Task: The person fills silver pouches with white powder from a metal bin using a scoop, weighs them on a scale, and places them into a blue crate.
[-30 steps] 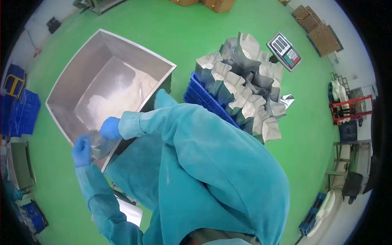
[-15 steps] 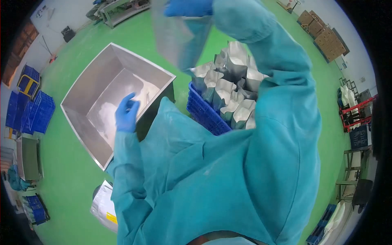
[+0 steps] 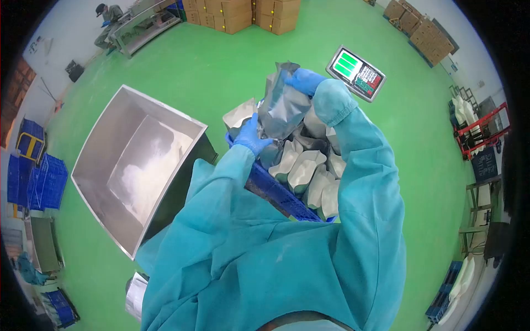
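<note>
A silver foil bag (image 3: 282, 110) is held up over the blue crate (image 3: 276, 194), tilted. My right hand (image 3: 305, 81) is closed around its upper right side. At the bag's lower left edge, my left hand (image 3: 251, 137) grips with fingers on the side and thumb below the bottom corner. Several open-topped foil bags (image 3: 305, 168) stand packed upright in the crate beneath. To the left, a deep stainless steel bin (image 3: 132, 231) has white powder (image 3: 152, 176) on its floor.
A weighing scale display (image 3: 356, 73) with lit green screens is just beyond the crate. Cardboard boxes (image 3: 226, 15) are stacked at the back. Another person (image 3: 109, 25) sits at a metal table (image 3: 144, 27), far left. Blue crates (image 3: 41, 171) stand along the left wall.
My right hand has lowered the foil bag from high up to just above the crate. My left hand has moved from over the steel bin to the bag. The view has shifted, revealing the scale display.
</note>
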Available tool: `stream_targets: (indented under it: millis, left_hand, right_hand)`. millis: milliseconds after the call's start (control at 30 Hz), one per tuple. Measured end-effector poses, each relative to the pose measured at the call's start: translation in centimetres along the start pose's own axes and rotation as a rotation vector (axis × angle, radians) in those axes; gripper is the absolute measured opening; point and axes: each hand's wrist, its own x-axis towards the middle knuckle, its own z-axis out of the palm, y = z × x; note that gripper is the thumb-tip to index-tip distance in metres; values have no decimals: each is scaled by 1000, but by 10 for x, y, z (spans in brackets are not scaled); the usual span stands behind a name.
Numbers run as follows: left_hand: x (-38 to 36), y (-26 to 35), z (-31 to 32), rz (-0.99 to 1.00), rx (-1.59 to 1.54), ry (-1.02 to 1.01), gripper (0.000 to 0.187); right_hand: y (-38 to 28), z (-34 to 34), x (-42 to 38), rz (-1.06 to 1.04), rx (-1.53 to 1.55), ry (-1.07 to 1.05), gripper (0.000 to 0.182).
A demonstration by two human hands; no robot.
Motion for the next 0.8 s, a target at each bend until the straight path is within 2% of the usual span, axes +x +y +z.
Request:
stream_targets:
  millis: [33,133,233,267,333,433,467,567,633,700,767,800]
  left_hand:
    - [7,7,2,-10,-16,8,111]
    - [33,3,25,53,-216,27,123]
    - [38,11,26,-36,-214,4,129]
    - [45,6,31,-68,-142,-17,129]
    - [55,-10,44,-141,3,-64,130]
    - [55,-12,42,-246,-87,-211,124]
    - [53,-19,46,-207,-94,-193,120]
    - [53,-31,48,-60,-44,-100,106]
    - [44,-29,32,66,73,-32,97]
    - [6,-14,3,84,130,226,82]
    - [-22,-15,-20,187,-35,321,70]
    - [-43,-10,-34,149,-149,325,64]
  right_hand:
    - [2,-11,1,55,137,-46,46]
    - [4,-34,-16,53,50,-53,46]
    - [19,-23,-10,43,-201,-38,50]
    - [23,-12,-6,27,-282,9,54]
    - [16,-11,-16,98,-305,-58,55]
    - [11,-7,-24,146,-310,-60,51]
    - [8,-6,-26,145,-311,-41,49]
    - [-5,-28,-44,109,-275,-55,59]
    - [10,-20,-52,-61,-165,208,57]
    - [6,-20,-72,-156,-92,432,53]
    - [-26,-24,-100,-180,-46,621,49]
    - [-39,-12,-112,-289,25,816,46]
